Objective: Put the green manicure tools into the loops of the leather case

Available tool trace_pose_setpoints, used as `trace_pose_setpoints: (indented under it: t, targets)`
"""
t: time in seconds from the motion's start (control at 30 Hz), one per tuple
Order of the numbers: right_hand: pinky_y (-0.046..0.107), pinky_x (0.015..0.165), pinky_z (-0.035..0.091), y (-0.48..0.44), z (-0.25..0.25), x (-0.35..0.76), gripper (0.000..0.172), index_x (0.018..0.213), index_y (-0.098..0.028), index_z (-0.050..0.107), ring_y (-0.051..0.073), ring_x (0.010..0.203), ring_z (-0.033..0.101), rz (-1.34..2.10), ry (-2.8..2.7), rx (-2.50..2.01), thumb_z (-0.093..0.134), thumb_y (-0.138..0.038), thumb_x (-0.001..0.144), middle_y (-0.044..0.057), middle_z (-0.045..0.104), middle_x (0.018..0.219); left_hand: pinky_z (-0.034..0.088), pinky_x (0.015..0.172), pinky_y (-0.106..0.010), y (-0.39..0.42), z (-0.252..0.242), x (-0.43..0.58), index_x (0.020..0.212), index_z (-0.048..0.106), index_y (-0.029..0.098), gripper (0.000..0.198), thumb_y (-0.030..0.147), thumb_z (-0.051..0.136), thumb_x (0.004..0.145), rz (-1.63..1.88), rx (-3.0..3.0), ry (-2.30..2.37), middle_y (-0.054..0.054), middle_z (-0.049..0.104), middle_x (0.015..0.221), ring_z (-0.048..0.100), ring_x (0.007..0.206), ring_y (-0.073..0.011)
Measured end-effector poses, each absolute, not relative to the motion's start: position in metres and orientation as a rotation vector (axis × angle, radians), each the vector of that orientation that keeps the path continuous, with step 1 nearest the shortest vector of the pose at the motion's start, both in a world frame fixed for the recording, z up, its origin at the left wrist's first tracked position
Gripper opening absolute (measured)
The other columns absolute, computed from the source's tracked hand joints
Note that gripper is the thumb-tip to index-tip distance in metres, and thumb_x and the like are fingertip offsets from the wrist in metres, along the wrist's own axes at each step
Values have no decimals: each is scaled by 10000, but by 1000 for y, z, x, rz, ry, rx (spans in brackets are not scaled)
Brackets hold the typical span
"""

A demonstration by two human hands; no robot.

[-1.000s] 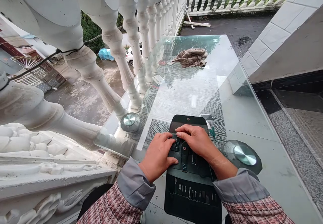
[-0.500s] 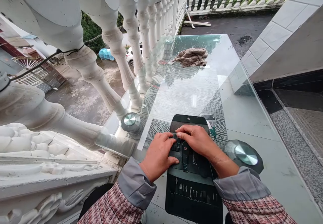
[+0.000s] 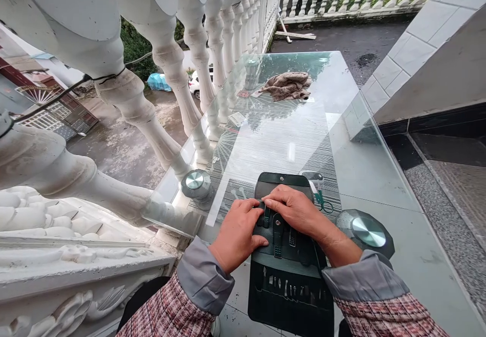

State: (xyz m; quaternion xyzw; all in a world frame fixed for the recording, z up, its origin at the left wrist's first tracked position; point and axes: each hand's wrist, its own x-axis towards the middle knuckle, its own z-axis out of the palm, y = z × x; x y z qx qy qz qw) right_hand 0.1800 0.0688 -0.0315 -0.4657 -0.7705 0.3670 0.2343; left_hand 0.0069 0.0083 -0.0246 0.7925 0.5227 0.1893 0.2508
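Note:
A black manicure case [image 3: 290, 315] lies unfolded at the near end of the glass table, with several slim metal tools [image 3: 286, 289] in its lower pocket. In its upper part, dark nail clippers [image 3: 267, 219] with a dotted grip sit upright, and more clippers [image 3: 292, 236] sit to the right. Between them runs a strap with a snap [image 3: 278, 230]. My right hand [image 3: 294, 209] is closed, thumb and index pinching the top of the left clippers; its fingertips hide that end. My left hand [image 3: 237, 235] grips the case's left side, thumb on its face, index fingertip by the right hand's pinch.
Beyond the case stretches the glass table [image 3: 364, 159]. Green-handled scissors [image 3: 322, 201] lie just right of the case. A crumpled brown cloth [image 3: 287, 85] rests at the far end. Faceted table supports [image 3: 366, 233] flank the near end, and a white balustrade [image 3: 167, 68] borders the left.

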Motion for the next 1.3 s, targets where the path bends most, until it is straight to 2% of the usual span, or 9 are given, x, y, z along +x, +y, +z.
trace_pose_setpoints:
  t: [0.13, 0.33, 0.57, 0.73, 0.97, 1.3]
  targets:
    - [288, 692, 420, 66, -27, 177, 394, 598, -206, 633, 154, 744, 550, 988, -2139, -1311, 426, -383, 883, 20, 556, 725, 413, 949, -492, 9, -23, 8, 1071, 581, 210, 555, 178, 836, 579, 509, 2154, 1419, -85, 524, 1220, 467, 1118, -293]
    - [296, 695, 421, 64, -25, 177, 404, 606, -207, 630, 159, 745, 551, 1034, -2139, -1300, 417, -403, 886, 29, 563, 744, 416, 966, -454, 9, -20, 9, 1092, 573, 167, 614, 200, 857, 549, 481, 2165, 1429, -102, 528, 1222, 463, 1115, -290]
    - [309, 839, 427, 61, -22, 179, 356, 918, -248, 685, 179, 940, 597, 1121, -2059, -1216, 368, -409, 913, 17, 686, 988, 419, 967, -453, 8, -23, 8, 1099, 572, 159, 629, 223, 862, 544, 466, 2202, 1435, -108, 516, 1240, 458, 1122, -296]
    - [322, 841, 431, 61, -24, 179, 346, 936, -248, 689, 192, 943, 609, 1107, -2034, -1253, 380, -400, 903, 17, 697, 992, 419, 968, -466, 8, -24, 7, 1090, 582, 162, 609, 226, 859, 551, 471, 2201, 1435, -111, 525, 1234, 460, 1120, -297]
    - [339, 832, 424, 62, -29, 181, 393, 990, -222, 658, 189, 856, 615, 1197, -1983, -1287, 354, -455, 906, 23, 689, 843, 417, 972, -466, 9, -23, 8, 1111, 582, 166, 615, 243, 853, 564, 435, 2215, 1451, -104, 517, 1246, 457, 1132, -297]
    - [315, 806, 444, 60, -27, 180, 381, 961, -209, 648, 172, 839, 615, 1239, -1958, -1257, 356, -447, 909, 24, 682, 844, 420, 976, -455, 8, -23, 8, 1111, 585, 148, 617, 249, 854, 564, 425, 2221, 1456, -113, 522, 1246, 455, 1133, -299]
